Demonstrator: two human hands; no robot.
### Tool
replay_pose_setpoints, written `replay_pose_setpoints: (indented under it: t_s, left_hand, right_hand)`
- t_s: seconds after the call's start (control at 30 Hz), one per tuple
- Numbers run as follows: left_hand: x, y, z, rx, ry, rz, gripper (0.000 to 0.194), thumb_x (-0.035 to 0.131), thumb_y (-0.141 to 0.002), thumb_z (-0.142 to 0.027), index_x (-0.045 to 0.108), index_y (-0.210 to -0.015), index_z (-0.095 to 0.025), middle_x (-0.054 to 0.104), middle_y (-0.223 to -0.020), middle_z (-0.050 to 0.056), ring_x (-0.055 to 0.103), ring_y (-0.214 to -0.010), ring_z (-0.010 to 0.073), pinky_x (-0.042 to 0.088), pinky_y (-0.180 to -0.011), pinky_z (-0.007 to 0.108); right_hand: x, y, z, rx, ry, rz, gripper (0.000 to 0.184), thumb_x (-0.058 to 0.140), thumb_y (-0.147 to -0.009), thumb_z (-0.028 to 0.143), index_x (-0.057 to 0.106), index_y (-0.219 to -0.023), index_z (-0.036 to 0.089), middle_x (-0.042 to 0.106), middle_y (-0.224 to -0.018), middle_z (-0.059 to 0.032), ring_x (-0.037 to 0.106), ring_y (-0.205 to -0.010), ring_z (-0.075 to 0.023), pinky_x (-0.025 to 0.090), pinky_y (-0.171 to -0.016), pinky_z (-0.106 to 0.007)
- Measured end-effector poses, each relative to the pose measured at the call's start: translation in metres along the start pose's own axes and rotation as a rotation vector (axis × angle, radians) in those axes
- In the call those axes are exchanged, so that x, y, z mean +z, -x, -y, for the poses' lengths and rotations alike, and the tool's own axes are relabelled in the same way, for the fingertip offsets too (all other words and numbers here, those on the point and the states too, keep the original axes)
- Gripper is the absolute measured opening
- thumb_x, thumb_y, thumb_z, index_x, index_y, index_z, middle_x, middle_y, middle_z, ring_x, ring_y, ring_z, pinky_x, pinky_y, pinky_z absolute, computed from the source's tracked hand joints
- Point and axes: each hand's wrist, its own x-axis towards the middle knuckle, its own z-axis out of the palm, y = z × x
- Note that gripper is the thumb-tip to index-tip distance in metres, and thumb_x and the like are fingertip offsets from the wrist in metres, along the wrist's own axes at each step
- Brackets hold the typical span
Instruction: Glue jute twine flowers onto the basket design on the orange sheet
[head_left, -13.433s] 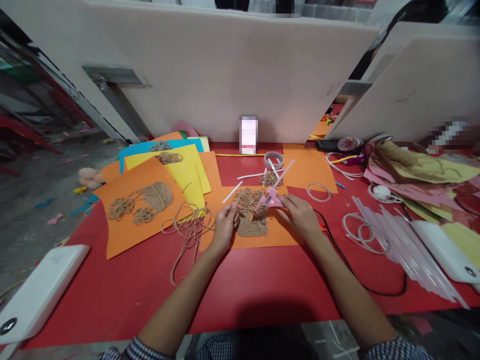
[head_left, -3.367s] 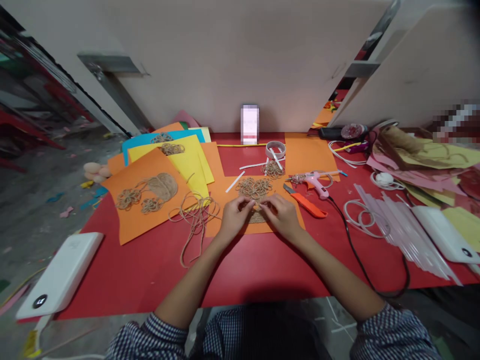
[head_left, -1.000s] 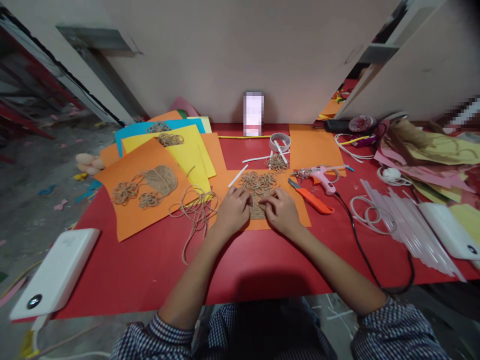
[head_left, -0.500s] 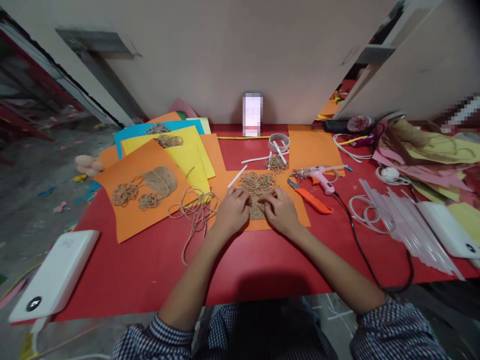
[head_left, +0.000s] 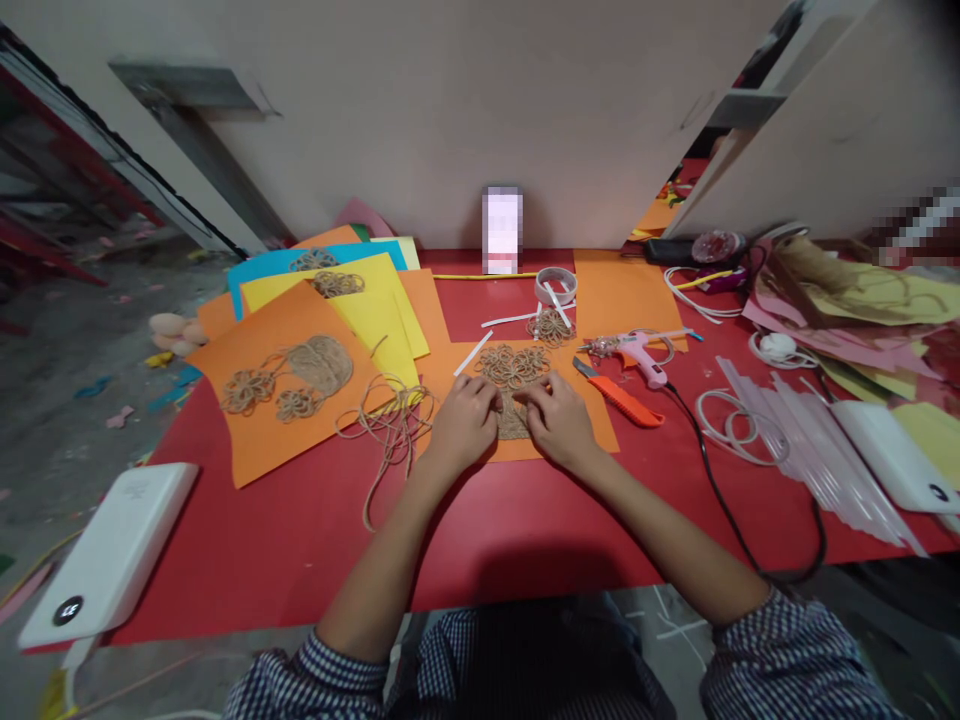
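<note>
1. Left hand (head_left: 466,415) and right hand (head_left: 561,415) are side by side over a paper sheet (head_left: 602,432) on the table (head_left: 495,530), twine patch (head_left: 513,424) right between them.
2. Just past the fingertips: twine loops (head_left: 514,366), then a smaller loop cluster (head_left: 551,327), tape roll (head_left: 556,299) behind that, and way back, a phone (head_left: 502,230) against the board (head_left: 420,120).
3. Right of the right hand: utility knife (head_left: 622,398) near, glue gun (head_left: 636,352) just behind it, glue sticks (head_left: 817,450) and a power bank (head_left: 896,455) further out.
4. Left of the left hand: loose cord (head_left: 386,430) close by, then a twine coil (head_left: 320,364) and two twine flowers (head_left: 249,390) on a bigger sheet (head_left: 255,455).
5. Far left, nearer the person than either hand: another power bank (head_left: 112,555), table edge.
</note>
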Motion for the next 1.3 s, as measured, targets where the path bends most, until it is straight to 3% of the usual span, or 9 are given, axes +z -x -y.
replay_pose_setpoints:
  t_s: [0.13,0.27,0.47,1.07,1.2,1.3]
  left_hand:
    - [-0.001,0.0,-0.001,-0.008,0.004,-0.013,0.018,0.046,-0.084,-0.009,0.061,-0.085,-0.019,0.065,-0.093,0.008,0.051,-0.098,0.0264,0.046,-0.09,0.041]
    - [0.002,0.0,-0.004,-0.051,0.025,-0.045,0.014,0.049,-0.086,-0.012,0.06,-0.088,-0.02,0.065,-0.095,0.007,0.052,-0.098,0.0258,0.046,-0.089,0.041]
    - [0.012,-0.002,-0.011,-0.171,0.038,-0.122,0.01,0.054,-0.091,-0.026,0.059,-0.086,-0.02,0.066,-0.09,0.007,0.052,-0.097,0.0267,0.046,-0.089,0.042]
    - [0.022,-0.003,-0.02,-0.217,-0.032,-0.16,0.015,0.062,-0.086,-0.034,0.058,-0.087,-0.02,0.064,-0.094,0.009,0.049,-0.1,0.0293,0.046,-0.091,0.044]
    - [0.02,-0.001,-0.018,-0.192,-0.04,-0.177,0.006,0.057,-0.087,-0.024,0.059,-0.089,-0.019,0.064,-0.093,0.009,0.049,-0.097,0.0284,0.046,-0.09,0.044]
    - [0.014,0.001,-0.013,-0.102,-0.036,-0.177,0.018,0.051,-0.083,-0.01,0.064,-0.092,-0.019,0.063,-0.097,0.008,0.048,-0.098,0.027,0.046,-0.091,0.043]
  right_hand:
    - [-0.005,0.001,0.003,-0.003,-0.023,-0.006,0.022,0.05,-0.094,0.028,0.064,-0.11,0.021,0.057,-0.107,-0.009,0.055,-0.099,-0.0231,0.043,-0.083,-0.035]
    - [-0.012,0.005,0.002,-0.063,-0.016,0.081,0.029,0.062,-0.088,0.047,0.058,-0.1,0.021,0.06,-0.099,-0.007,0.054,-0.094,-0.0238,0.041,-0.078,-0.034]
    - [-0.014,0.003,-0.007,-0.136,0.09,0.098,0.012,0.057,-0.095,0.032,0.06,-0.094,0.021,0.064,-0.097,-0.007,0.053,-0.092,-0.0226,0.037,-0.076,-0.033]
    - [-0.009,-0.011,-0.014,-0.243,0.26,0.062,0.019,0.054,-0.098,0.034,0.066,-0.095,0.02,0.068,-0.1,-0.008,0.053,-0.097,-0.0238,0.034,-0.074,-0.035]
    - [-0.008,-0.012,-0.015,-0.249,0.263,0.059,0.016,0.057,-0.097,0.033,0.066,-0.095,0.021,0.068,-0.101,-0.0078,0.053,-0.099,-0.0236,0.034,-0.075,-0.034]
    - [-0.008,-0.011,-0.015,-0.217,0.243,0.042,0.017,0.06,-0.095,0.035,0.066,-0.101,0.02,0.068,-0.104,-0.0086,0.053,-0.1,-0.0237,0.036,-0.078,-0.035]
